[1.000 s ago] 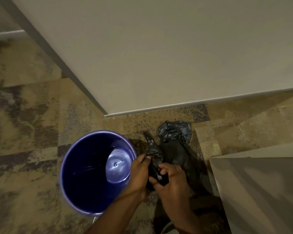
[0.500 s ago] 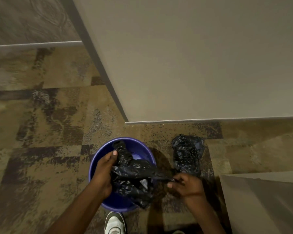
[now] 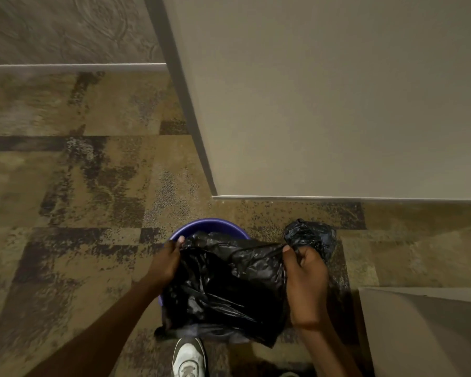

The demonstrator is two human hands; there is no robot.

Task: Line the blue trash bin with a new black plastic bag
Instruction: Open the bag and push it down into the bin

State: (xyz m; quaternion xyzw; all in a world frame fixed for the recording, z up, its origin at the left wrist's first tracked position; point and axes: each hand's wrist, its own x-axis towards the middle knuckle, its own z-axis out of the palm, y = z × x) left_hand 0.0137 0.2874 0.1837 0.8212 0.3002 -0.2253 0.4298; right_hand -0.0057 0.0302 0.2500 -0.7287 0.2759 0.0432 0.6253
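So the bin [image 3: 210, 225] is the anchor here, it sits on the patchy brown carpet [image 3: 74, 202] right by the foot of a wall corner [image 3: 214, 196]. Only the far arc of its blue rim shows, plus a sliver on its left side; the rest is covered by the bag [image 3: 229, 284].

The bag is black, crinkly and shiny, stretched flat across the top of the bin like a sheet. Its lower edge hangs past the near side of the bin. Can't tell whether any of it is actually down inside the bin.

Left hand [image 3: 165, 263] is at the bin's left rim, fingers pinched tight on the bag's upper left corner, thumb tip up near the rim. Right hand [image 3: 306, 284] is off the bin's right side, clenched around the bag's upper right corner, plastic bunched up in the fist. The bag's top edge is pulled taut between the two.

Just right of the bin, behind the right hand, there's a second bag [image 3: 310, 235] lying crumpled on the carpet, black too.

A white shoe [image 3: 188, 359] pokes in just on the near side of the bin, right under the hanging bag edge.
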